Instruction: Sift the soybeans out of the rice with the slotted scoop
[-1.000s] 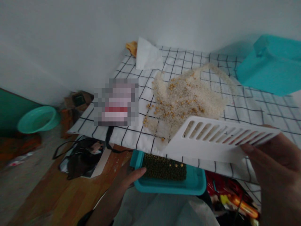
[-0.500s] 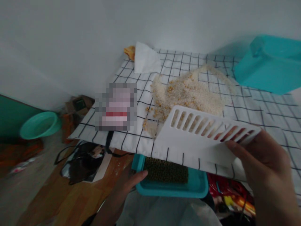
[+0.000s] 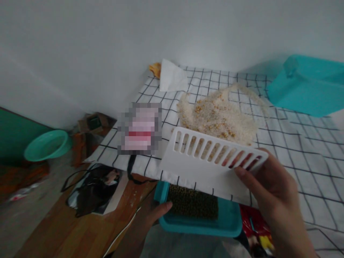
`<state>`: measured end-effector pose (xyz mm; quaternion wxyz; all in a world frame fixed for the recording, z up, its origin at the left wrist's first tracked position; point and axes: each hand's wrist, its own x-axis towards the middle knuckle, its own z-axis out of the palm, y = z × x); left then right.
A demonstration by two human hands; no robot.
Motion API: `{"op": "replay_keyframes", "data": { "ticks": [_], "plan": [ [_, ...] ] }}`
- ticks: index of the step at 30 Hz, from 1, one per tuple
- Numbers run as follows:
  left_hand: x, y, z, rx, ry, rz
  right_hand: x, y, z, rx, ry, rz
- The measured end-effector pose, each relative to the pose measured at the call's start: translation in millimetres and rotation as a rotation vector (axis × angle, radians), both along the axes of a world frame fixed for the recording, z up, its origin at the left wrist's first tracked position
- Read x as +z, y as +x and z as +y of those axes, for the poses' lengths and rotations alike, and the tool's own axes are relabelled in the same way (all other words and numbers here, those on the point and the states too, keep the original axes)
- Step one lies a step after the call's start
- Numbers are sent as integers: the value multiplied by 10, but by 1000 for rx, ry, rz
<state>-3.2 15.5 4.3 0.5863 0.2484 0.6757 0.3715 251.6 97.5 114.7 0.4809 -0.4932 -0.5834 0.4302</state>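
My right hand point(image 3: 279, 190) is closed around the right end of a white slotted plastic panel point(image 3: 199, 168), thumb on its near face. The panel stands tilted at the near edge of the checked cloth point(image 3: 306, 172), in front of a spread heap of pale grains point(image 3: 236, 114) mixed with yellow kernels. Below the table edge, my left hand point(image 3: 153, 215) grips the left side of a teal plastic container point(image 3: 228, 227). Its thumb lies over the rim, while its other fingers are hidden. Small dark green beans or pellets point(image 3: 193, 204) lie inside that container.
A larger turquoise bin point(image 3: 309, 89) rests at the back right, by the wall. White folded tissue point(image 3: 173, 77) lies at the back left, near a blurred-out pinkish object point(image 3: 141, 129) with a black strap. A green basin point(image 3: 48, 145) stands on the floor at left.
My right hand has brought the slotted panel left and slightly down along the table's near edge. My left hand keeps its hold on the container. The view has shifted a little.
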Motion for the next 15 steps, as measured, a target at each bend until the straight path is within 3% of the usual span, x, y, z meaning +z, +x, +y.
{"op": "replay_keyframes", "data": {
  "ticks": [2, 8, 11, 15],
  "plan": [
    [-24, -27, -29, 10, -18, 36, -21, -29, 38, -4, 14, -15],
    [24, -42, -26, 0, -28, 54, -8, 195, -44, -222, -21, 33],
    [41, -27, 15, -39, 31, 3, 10, 248, -157, -171, -100, 37],
    [30, -44, 36, -63, 40, 21, 28, 193, -171, -105, -61, 10]
  ]
}}
